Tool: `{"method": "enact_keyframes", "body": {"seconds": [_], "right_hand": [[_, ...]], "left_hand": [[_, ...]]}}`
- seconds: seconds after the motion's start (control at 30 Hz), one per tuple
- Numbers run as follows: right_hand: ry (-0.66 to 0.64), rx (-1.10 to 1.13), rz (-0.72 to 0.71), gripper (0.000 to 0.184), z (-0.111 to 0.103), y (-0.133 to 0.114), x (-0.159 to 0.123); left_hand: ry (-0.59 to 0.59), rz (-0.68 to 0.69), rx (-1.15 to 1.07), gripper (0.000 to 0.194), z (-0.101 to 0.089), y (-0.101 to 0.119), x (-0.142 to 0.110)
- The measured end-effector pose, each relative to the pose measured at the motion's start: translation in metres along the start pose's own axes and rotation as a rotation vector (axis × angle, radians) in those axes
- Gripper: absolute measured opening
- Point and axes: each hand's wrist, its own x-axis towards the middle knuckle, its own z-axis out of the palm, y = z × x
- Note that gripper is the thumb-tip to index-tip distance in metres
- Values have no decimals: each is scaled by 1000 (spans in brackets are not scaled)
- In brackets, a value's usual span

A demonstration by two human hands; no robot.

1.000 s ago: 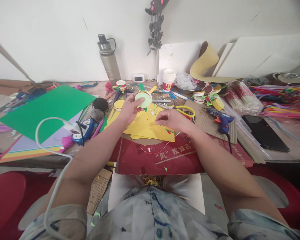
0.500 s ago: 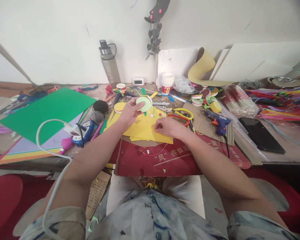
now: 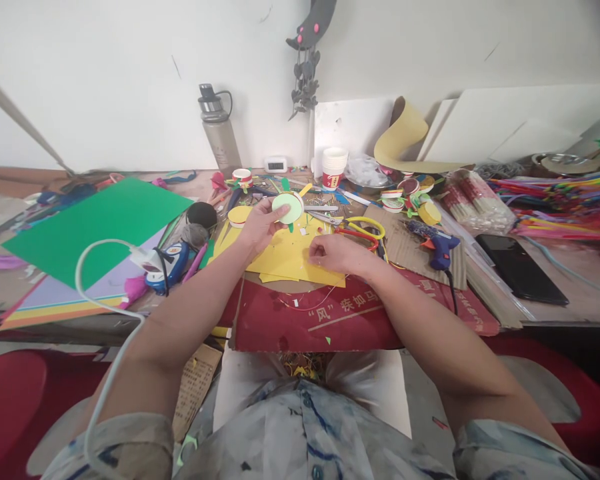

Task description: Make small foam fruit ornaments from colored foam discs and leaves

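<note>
My left hand [image 3: 261,225] pinches a round paper craft piece [image 3: 287,209] by its edge. Its pale green disc faces me, and green and yellow tabs stick out around the rim. To the right, my right hand [image 3: 336,253] rests low over yellow paper sheets [image 3: 280,257] with thumb and fingertips closed together; whatever they may hold is too small to make out. Just beyond that hand lie yellow-handled scissors [image 3: 369,228] and a red-handled tool [image 3: 363,240]. A yellow round piece [image 3: 239,215] sits left of my left wrist.
A glue gun [image 3: 443,250] lies on cardboard at the right, near a black phone [image 3: 523,269]. Paper cups [image 3: 334,170] and a bottle [image 3: 220,130] stand along the wall. Green paper [image 3: 97,227] covers the left side, where a white cable [image 3: 87,267] hangs across the table edge.
Both hands keep almost the same pose, and the round paper piece stays in my left hand. Only the camera view has shifted slightly.
</note>
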Motion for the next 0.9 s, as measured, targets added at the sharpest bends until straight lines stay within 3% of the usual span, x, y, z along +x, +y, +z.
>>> {"method": "enact_keyframes", "body": {"seconds": [0.4,0.9], "right_hand": [[-55,-50,7,10,-2,-6,-3],[5,111,-79,8,2,18,12]], "left_hand": [[16,15,33,52,-5,-7,3],[101,50,54,63,-15,-25,8]]}}
